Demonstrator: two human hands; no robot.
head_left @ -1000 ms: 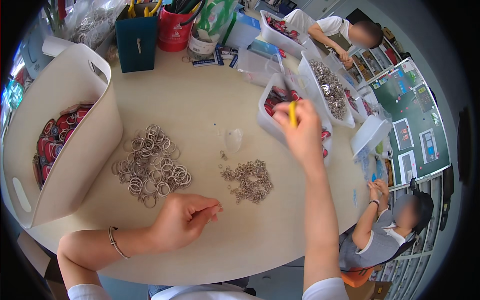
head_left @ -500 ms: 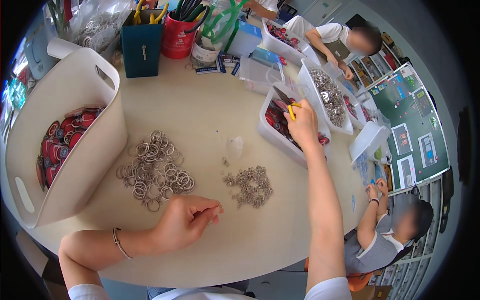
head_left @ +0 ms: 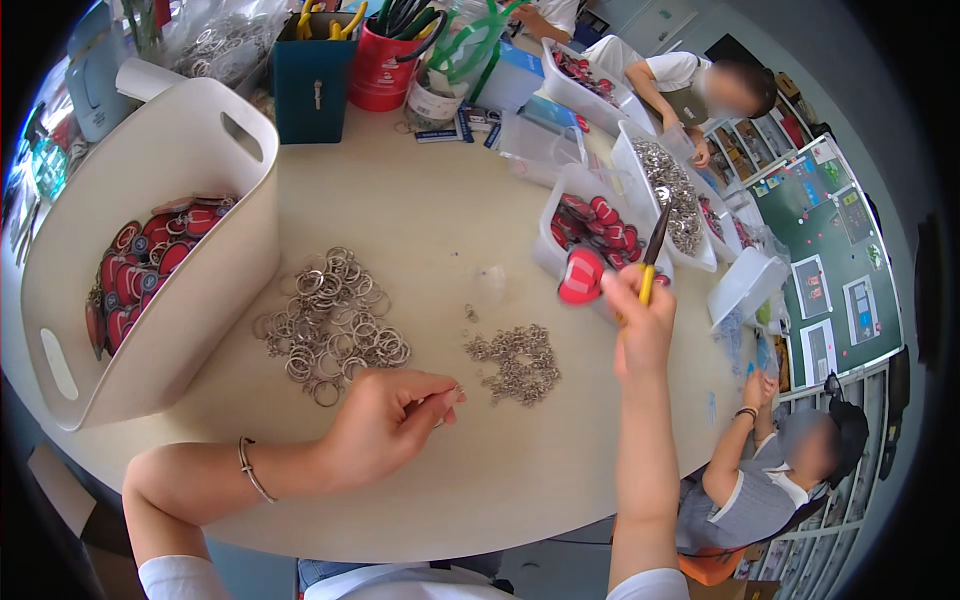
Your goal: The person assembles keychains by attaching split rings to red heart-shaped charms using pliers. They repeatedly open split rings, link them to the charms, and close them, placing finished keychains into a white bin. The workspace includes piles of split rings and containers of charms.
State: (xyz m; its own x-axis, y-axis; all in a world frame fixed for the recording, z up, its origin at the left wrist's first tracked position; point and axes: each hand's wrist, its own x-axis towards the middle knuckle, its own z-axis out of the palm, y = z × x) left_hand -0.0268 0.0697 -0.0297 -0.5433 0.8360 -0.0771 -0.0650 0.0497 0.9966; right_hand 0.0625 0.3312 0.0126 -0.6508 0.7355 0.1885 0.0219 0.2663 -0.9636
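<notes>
My right hand (head_left: 645, 325) is closed round yellow-handled pliers (head_left: 655, 240), jaws pointing up and away. Its fingertips also pinch a red, rounded charm (head_left: 581, 277), held at the near side of a white tub (head_left: 549, 252) of similar red charms. Over the table's near middle, my left hand (head_left: 385, 425) is closed in a pinch on a tiny metal piece (head_left: 459, 392), perhaps a small ring. Beyond that hand lies a heap of key rings (head_left: 335, 325). To its right sits a pile of small metal links (head_left: 517, 366).
A large cream basket (head_left: 220, 270) with finished-looking red key rings stands at the left. Behind are a dark green tool box (head_left: 309, 95), a red tool cup (head_left: 380, 70) and more white tubs (head_left: 690, 255). Two people work at the right: one far (head_left: 670, 95), one nearer (head_left: 740, 470).
My right hand has come out of the tub toward me, now with a red charm in its fingertips and the pliers upright. The left hand keeps its pinch; the view has shifted slightly.
</notes>
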